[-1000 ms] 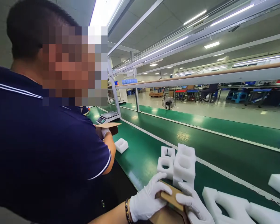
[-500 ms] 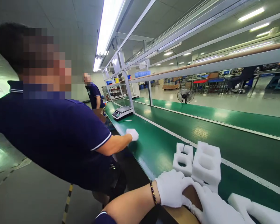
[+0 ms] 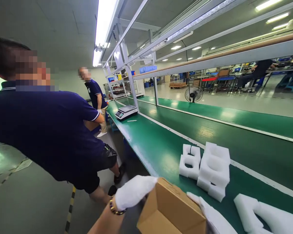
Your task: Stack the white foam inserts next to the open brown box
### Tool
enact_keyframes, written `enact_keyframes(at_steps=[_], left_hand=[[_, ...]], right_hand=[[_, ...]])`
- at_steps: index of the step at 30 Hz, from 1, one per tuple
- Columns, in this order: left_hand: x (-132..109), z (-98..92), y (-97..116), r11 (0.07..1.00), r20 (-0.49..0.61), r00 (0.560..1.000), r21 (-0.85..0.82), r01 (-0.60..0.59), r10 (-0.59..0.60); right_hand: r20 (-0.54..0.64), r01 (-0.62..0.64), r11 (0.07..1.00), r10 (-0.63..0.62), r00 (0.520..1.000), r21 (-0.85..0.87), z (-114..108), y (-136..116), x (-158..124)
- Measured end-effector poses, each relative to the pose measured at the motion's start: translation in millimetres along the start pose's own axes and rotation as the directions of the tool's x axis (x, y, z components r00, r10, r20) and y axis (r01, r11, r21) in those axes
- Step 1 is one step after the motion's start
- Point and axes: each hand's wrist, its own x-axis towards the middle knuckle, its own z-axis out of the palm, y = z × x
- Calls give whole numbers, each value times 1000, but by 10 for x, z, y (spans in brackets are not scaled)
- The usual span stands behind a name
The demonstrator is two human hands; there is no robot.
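Holding one open brown cardboard box (image 3: 179, 208) at lower centre are one white-gloved left hand (image 3: 134, 192) and one white-gloved right hand (image 3: 216, 216); one flat grey-and-white scale (image 3: 126, 112) stands centre-left.

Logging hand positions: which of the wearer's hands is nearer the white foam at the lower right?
Right. The right hand is just left of the foam; the left hand is farther, across the cardboard box.
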Motion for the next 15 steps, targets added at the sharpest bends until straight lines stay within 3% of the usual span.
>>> enact_keyframes(at_steps=[3, 5, 7, 9, 12, 15], left_hand=[[-419, -260, 66, 975, -263, 965, -207, -75, 18], [-596, -304, 38, 930, -472, 881, -320, -183, 11], [-624, -256, -47, 874, -616, 787, -383, -298, -2], [-509, -163, -158, 828, -671, 740, -434, -355, -34], [-198, -18, -310, 841, -671, 735, -448, -303, -93], [110, 114, -412, 911, -587, 800, -388, -141, -127]], right_hand=[[27, 28, 999, -29, 999, 35, 89, -449, 124], [34, 90, 995, -92, 995, 41, 135, -645, 168], [-11, 196, 980, -196, 981, 38, 189, -713, 210], [-123, 272, 962, -266, 956, 31, 260, -646, 258], [-283, 169, 980, -134, 950, 106, 366, -384, 307], [-262, -42, 984, 88, 961, 175, 405, -137, 302]])
